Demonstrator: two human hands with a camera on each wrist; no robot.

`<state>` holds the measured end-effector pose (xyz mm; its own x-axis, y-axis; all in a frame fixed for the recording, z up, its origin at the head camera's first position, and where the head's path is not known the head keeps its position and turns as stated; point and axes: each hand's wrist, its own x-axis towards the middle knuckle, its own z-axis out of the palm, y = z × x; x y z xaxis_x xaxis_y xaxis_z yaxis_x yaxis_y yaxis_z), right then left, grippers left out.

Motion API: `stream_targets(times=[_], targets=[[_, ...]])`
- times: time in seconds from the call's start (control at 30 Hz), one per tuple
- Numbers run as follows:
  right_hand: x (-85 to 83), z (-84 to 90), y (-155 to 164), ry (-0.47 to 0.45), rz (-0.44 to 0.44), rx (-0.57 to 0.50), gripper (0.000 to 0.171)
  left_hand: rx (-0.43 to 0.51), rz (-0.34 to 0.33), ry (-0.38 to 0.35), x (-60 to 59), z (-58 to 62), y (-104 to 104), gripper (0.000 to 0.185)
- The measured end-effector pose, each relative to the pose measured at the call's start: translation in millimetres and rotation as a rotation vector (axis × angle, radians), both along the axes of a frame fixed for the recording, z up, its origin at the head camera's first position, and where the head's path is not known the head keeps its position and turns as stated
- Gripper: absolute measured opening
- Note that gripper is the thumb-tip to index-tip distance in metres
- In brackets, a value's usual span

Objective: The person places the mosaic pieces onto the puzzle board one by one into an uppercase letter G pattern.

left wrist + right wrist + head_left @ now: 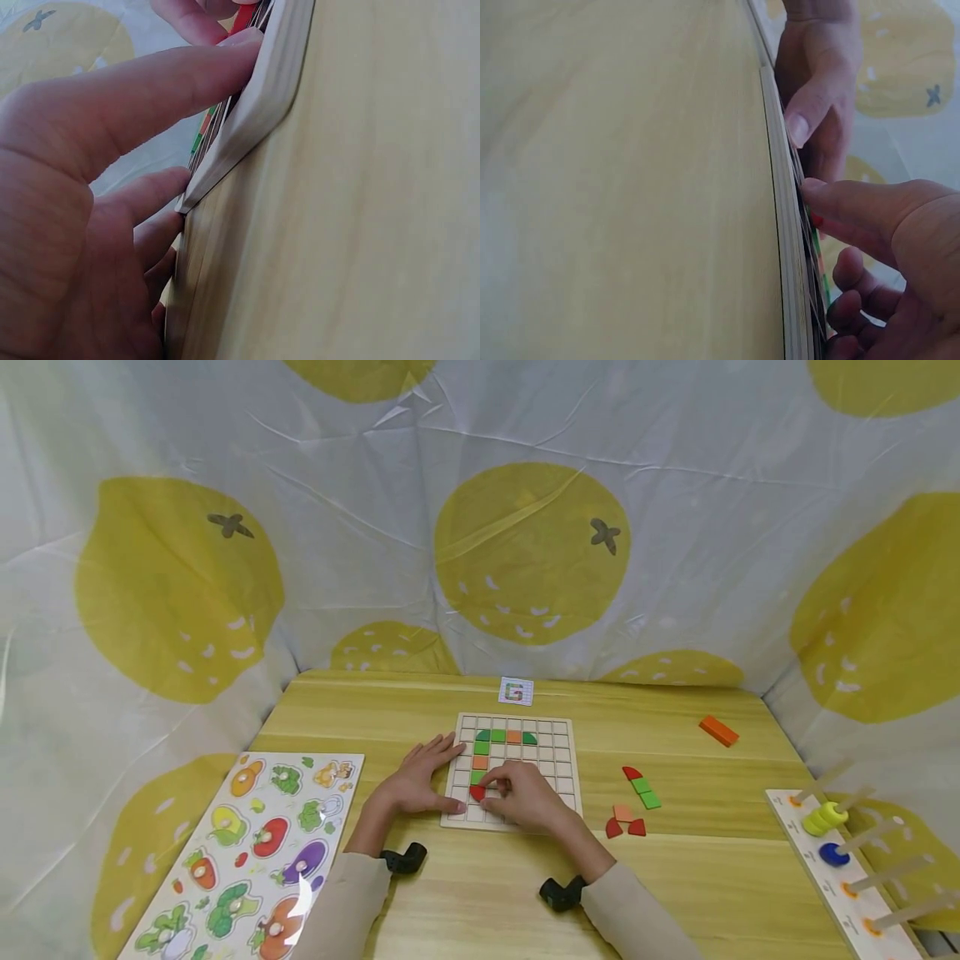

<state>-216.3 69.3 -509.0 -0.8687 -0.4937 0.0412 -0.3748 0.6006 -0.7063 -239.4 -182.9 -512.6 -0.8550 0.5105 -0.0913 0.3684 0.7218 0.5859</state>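
On the wooden desk (465, 893), the left hand (417, 781) lies flat steadying the grid board (564, 752) — the right hand (525, 793) pinches a red piece (477, 792) near its lower-left corner — several loose pieces (634, 802) remain unplaced.

Left hand (416, 781) blocks grid board (562, 758) left edge, right hand (525, 795) covers front-mid cells, loose tiles (633, 806) just right of board, bare table (675, 877) w/ room front-right & behind board, peg rack (847, 868) far right, puzzle (255, 852) far left
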Motion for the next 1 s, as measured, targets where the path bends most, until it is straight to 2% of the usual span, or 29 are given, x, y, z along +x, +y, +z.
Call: stream_targets(times=[0.7,1.0], targets=[[-1.8,-2.0,-0.8,0.038,-0.006,0.023,0.012,0.005,0.008,0.004,-1.2,-2.4,0.3,0.105],[0.5,6.9,22.3,-0.004,-0.055,-0.048,0.013,0.005,0.017,-0.005,-0.6,0.5,0.7,0.105]])
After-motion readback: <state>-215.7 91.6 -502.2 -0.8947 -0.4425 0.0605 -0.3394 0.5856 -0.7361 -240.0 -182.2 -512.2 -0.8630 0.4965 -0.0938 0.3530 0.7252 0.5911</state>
